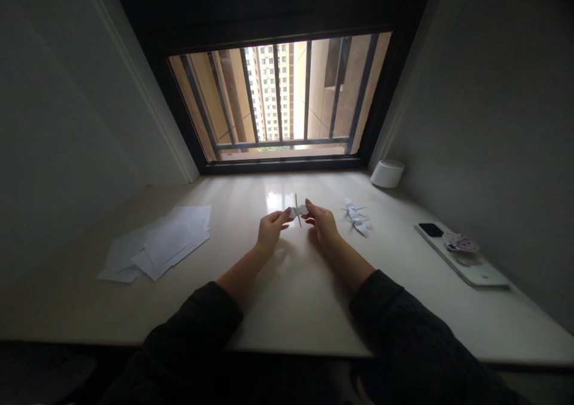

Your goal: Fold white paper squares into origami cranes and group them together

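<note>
Both hands meet over the middle of the pale table [287, 297]. My left hand [270, 230] and my right hand [321, 222] each pinch one side of a small folded white paper piece [298, 211], held just above the tabletop. A thin flap of it stands upright between my fingertips. Both arms wear dark sleeves. A finished folded paper figure [356, 217] lies on the table just right of my right hand.
A loose pile of white paper sheets [156, 246] lies at the left. A white phone [461, 254] with a round pink grip lies at the right. A small white round container [387, 173] stands by the barred window [280, 97]. Walls close in both sides.
</note>
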A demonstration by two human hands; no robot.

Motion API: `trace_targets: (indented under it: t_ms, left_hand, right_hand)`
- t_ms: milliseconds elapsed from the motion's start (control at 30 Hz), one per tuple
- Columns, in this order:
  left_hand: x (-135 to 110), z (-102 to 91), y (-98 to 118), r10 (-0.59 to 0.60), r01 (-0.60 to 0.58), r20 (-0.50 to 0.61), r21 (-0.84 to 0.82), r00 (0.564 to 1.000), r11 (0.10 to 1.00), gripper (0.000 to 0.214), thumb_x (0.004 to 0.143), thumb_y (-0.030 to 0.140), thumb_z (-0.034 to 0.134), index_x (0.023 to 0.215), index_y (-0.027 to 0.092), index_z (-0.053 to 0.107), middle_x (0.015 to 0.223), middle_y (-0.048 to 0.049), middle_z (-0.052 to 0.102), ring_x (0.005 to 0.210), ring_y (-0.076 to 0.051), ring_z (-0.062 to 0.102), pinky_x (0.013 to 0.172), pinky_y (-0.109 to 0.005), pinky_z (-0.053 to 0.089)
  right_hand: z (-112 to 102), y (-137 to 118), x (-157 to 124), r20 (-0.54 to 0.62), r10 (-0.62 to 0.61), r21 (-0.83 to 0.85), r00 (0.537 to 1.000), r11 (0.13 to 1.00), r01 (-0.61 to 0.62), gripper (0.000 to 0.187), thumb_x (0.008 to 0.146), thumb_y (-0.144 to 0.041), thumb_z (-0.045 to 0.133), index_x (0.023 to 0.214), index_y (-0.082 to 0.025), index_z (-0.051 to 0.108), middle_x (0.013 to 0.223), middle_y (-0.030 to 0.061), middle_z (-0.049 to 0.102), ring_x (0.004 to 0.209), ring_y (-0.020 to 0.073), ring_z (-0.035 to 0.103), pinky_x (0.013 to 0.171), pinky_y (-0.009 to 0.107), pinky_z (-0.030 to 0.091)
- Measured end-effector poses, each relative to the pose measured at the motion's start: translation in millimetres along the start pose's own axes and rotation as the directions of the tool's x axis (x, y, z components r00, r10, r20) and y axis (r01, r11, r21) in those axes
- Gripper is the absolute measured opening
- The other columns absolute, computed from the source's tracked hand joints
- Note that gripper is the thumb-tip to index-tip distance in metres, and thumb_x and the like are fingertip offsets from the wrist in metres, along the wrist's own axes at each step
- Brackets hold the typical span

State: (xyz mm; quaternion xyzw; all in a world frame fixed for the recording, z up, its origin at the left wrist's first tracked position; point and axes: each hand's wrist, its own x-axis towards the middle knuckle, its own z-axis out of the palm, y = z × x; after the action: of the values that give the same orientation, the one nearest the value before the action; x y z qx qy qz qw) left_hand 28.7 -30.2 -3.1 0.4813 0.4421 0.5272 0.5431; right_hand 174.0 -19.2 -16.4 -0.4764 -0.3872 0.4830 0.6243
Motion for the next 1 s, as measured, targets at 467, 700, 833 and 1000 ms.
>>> trace_targets:
  t_ms: [467,700,833,1000]
  left_hand:
    - [1.7,-2.5,-3.1,0.188,-0.196,0.321,-0.009,0.928,0.981,0.033,0.072,0.031,0.068,0.101,0.016,0.063,0.085,-0.0066,0.071,0.079,-0.017,0.064,0.071,-0.028,0.048]
    - [2.9,-4.6,-4.2,0.191,-0.188,0.292,-0.037,0.937,0.981,0.030,0.063,0.024,0.076,0.090,0.014,0.066,0.075,-0.0055,0.070,0.070,-0.017,0.065,0.070,-0.029,0.049]
    - [5.7,-5.4,-5.8,0.217,-0.220,0.231,-0.013,0.948,0.975,0.020,0.063,0.022,0.072,0.081,0.015,0.067,0.077,-0.0046,0.070,0.067,-0.015,0.063,0.062,-0.025,0.048]
    - [6.0,-6.6,-1.1,0.189,-0.183,0.138,-0.055,0.972,0.982,0.023,0.065,0.025,0.071,0.086,0.016,0.067,0.083,-0.0050,0.071,0.070,-0.016,0.066,0.065,-0.027,0.049]
  right_hand:
    - [-11.1,0.4,11.5,0.236,0.080,-0.080,0.968,0.995,-0.062,0.035,0.064,-0.050,0.070,0.071,-0.015,0.073,0.063,0.0045,0.065,0.057,0.0138,0.055,0.059,0.028,0.041]
    - [-9.9,-2.6,8.9,0.288,0.109,-0.119,0.952,0.990,-0.077,0.035,0.063,-0.050,0.072,0.068,-0.015,0.072,0.066,0.0054,0.066,0.062,0.0161,0.058,0.063,0.029,0.045]
    - [-9.9,-5.5,9.1,0.306,0.011,-0.093,0.952,0.995,0.019,0.041,0.074,-0.054,0.059,0.091,-0.019,0.072,0.079,0.0056,0.068,0.069,0.0165,0.060,0.066,0.030,0.047]
    - [-13.8,-10.1,7.2,0.375,-0.285,-0.111,0.882,0.931,0.348,0.047,0.072,-0.038,0.067,0.118,-0.031,0.060,0.117,0.0050,0.061,0.092,0.0182,0.059,0.077,0.032,0.049]
